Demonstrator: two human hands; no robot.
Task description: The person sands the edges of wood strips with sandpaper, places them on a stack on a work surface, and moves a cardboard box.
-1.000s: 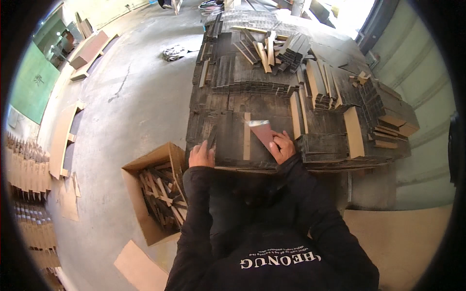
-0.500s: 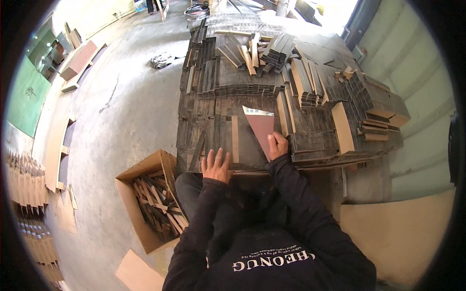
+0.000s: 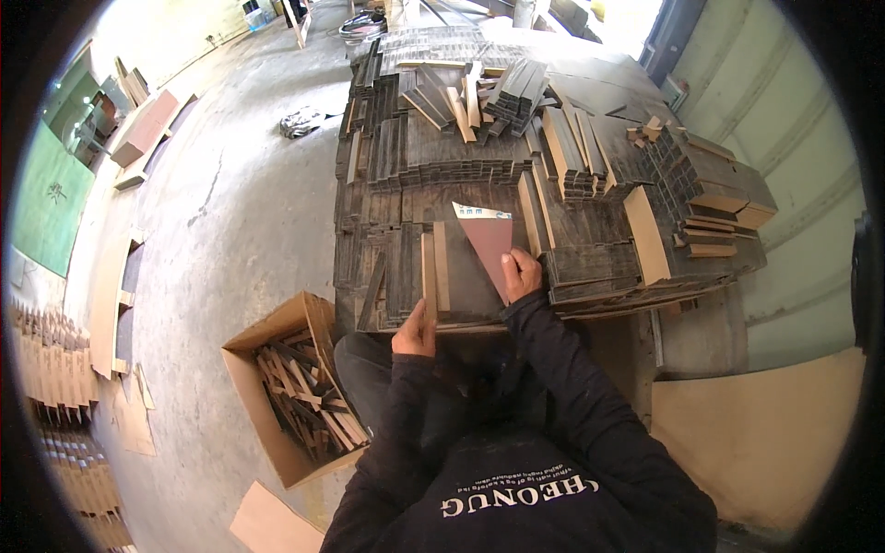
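My left hand (image 3: 415, 334) is closed round the near end of a narrow light-brown wooden strip (image 3: 428, 267), which points away from me over the near edge of the pile. A second flat strip (image 3: 442, 263) lies right beside it on a dark board (image 3: 468, 293). In my right hand (image 3: 522, 275) is a reddish-brown piece of sandpaper (image 3: 487, 240), pinched near its narrow lower part. It widens toward the far end, where a whitish printed strip of its backing shows. The sandpaper is apart from the held strip.
Stacks of dark strips (image 3: 396, 152) cover the work surface, with loose light-edged pieces (image 3: 466, 111) farther back. A tan upright board (image 3: 647, 235) and more stacked strips (image 3: 705, 184) stand right. Left of my leg, a cardboard box (image 3: 263, 405) holds many wooden offcuts.
My left hand, flat with fingers spread before, has closed on a wooden strip and raised it off the surface onto its edge. My right hand still holds the sandpaper in about the same place.
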